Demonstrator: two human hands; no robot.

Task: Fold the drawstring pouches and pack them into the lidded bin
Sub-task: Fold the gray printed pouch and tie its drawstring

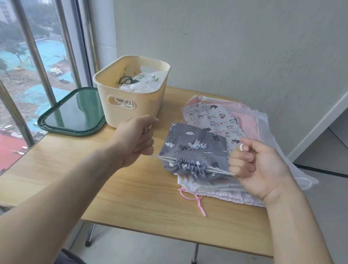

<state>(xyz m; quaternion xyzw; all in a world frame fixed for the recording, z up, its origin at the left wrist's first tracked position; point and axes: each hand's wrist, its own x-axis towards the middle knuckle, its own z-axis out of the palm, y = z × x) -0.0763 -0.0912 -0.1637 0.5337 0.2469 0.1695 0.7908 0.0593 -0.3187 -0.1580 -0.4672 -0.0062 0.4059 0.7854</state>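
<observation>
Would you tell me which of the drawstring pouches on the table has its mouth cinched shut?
The grey cloud-print fabric pouch on top of the pile: its mouth is gathered tight, with both hands pulling its cords. The white cartoon-print pouch behind it lies flat.

A light wooden table point(133, 194) fills the middle of the frame. On its upper left part stands a cream bin point(130, 89), and just left of it a dark green lid point(73, 111) lies flat, jutting past the table's left edge. At the right lies a stack of cloth pouches point(222, 123), with a pink cord point(194, 199) trailing onto the wood below.
</observation>
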